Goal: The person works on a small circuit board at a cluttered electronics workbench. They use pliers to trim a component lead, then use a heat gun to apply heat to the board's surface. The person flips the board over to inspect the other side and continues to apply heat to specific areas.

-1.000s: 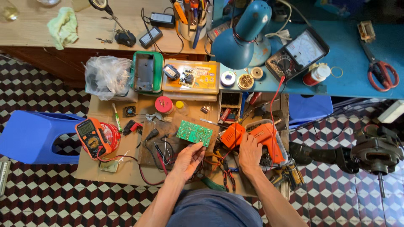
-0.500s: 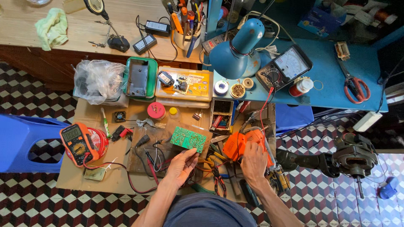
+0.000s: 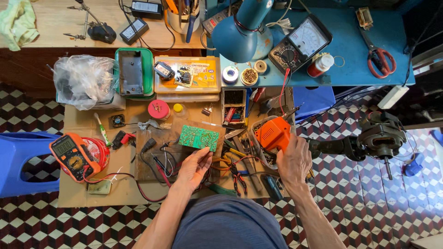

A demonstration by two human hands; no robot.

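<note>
My left hand [image 3: 194,167] pinches the near edge of a small green circuit board [image 3: 199,137], holding it just above the cardboard work mat [image 3: 87,200]. My right hand [image 3: 294,160] grips the handle of an orange pistol-shaped tool [image 3: 273,133], whose body lies over a clutter of pliers and wires [image 3: 240,163]. Red and black probe leads [image 3: 157,162] lie just left of the left hand.
An orange multimeter [image 3: 73,155] sits at the mat's left, beside a blue plastic stool [image 3: 18,159]. A blue desk lamp [image 3: 240,32], an analog meter [image 3: 301,42] and red scissors [image 3: 379,57] rest on the blue table. A fan motor [image 3: 376,138] sits on the tiled floor at right.
The view has shifted. My right hand has tilted the orange tool up and closed more fully around its handle. My left hand keeps hold of the green board.
</note>
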